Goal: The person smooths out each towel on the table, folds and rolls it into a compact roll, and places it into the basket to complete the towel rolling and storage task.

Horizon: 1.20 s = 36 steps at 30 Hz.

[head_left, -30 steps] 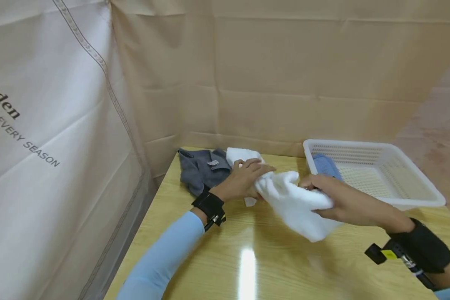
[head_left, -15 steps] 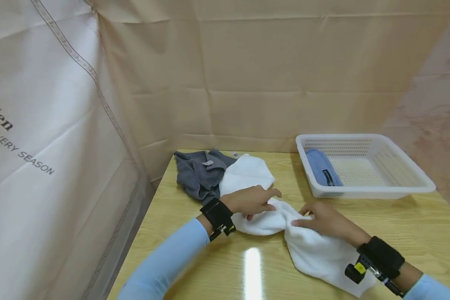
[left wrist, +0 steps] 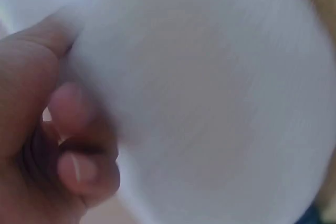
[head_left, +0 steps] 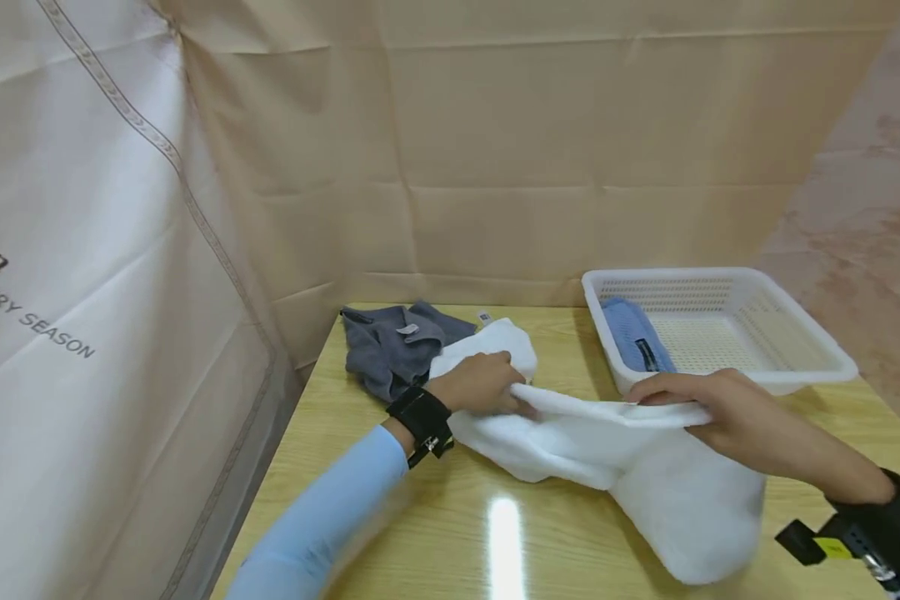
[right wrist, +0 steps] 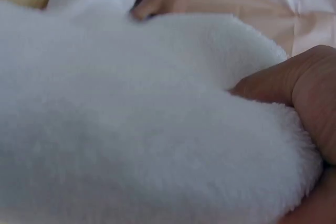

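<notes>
A fluffy white towel (head_left: 607, 446) stretches between my two hands, its lower right part hanging in a rounded fold over the table. My left hand (head_left: 482, 385) grips its left end, and in the left wrist view curled fingers (left wrist: 86, 174) show beside the blurred white cloth. Toward the right, my right hand (head_left: 720, 412) pinches the upper edge; its thumb presses into the pile in the right wrist view. Behind my left hand lies more white cloth (head_left: 502, 340); whether it belongs to the same towel I cannot tell. A crumpled grey cloth (head_left: 390, 350) with a small label lies beside it.
At the back right stands a white plastic basket (head_left: 802, 367) with a blue folded cloth (head_left: 633, 333) at its left side. The wooden table (head_left: 397, 533) meets a beige fabric backdrop (head_left: 495, 167); a white printed sheet (head_left: 82, 250) hangs on the left.
My right hand has moved right and raised the towel's edge, drawing the cloth out straighter between my hands. A half second earlier the towel lay bunched on the table. The view has shifted slightly.
</notes>
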Each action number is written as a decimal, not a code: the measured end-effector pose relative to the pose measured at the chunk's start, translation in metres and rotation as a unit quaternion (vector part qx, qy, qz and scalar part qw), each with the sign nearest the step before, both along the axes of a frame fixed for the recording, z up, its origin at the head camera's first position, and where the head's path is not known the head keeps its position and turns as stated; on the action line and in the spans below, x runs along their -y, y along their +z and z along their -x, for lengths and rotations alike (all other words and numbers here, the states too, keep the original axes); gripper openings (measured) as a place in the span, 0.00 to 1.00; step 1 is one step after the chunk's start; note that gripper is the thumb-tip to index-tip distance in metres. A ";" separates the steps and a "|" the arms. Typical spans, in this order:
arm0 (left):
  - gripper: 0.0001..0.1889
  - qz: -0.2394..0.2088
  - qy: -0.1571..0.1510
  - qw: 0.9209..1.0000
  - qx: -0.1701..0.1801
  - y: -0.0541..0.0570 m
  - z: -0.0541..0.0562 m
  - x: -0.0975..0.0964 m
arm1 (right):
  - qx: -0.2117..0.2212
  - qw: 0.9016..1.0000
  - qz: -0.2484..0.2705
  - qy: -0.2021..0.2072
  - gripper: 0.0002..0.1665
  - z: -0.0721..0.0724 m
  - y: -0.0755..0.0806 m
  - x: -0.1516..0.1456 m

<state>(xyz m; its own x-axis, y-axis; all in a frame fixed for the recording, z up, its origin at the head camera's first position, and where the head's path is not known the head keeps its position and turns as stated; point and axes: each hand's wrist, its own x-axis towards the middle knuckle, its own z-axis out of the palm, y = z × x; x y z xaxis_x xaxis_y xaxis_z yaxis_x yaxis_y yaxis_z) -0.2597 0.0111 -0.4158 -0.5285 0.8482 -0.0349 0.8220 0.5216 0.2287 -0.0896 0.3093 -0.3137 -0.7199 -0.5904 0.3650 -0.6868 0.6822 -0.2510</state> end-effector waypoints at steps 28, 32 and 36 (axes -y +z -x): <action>0.25 0.141 -0.186 0.959 0.161 -0.022 -0.027 -0.014 | -0.122 0.987 0.070 -0.085 0.47 -0.005 0.018 -0.017; 0.28 0.184 -0.130 0.972 0.067 -0.031 -0.026 -0.006 | -0.143 0.982 0.084 -0.090 0.45 -0.007 0.019 -0.025; 0.18 0.167 -0.114 0.979 -0.034 -0.033 -0.022 0.001 | -0.187 0.972 0.067 -0.125 0.36 -0.013 0.022 -0.035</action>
<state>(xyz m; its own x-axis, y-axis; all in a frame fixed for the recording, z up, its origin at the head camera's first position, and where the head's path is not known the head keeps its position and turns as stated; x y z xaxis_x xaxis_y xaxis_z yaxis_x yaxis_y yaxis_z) -0.2376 0.0102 -0.4491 -0.3382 0.8916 -0.3011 0.9329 0.3598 0.0176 -0.0767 0.3438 -0.2912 -0.6372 -0.3430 0.6901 -0.5634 0.8184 -0.1135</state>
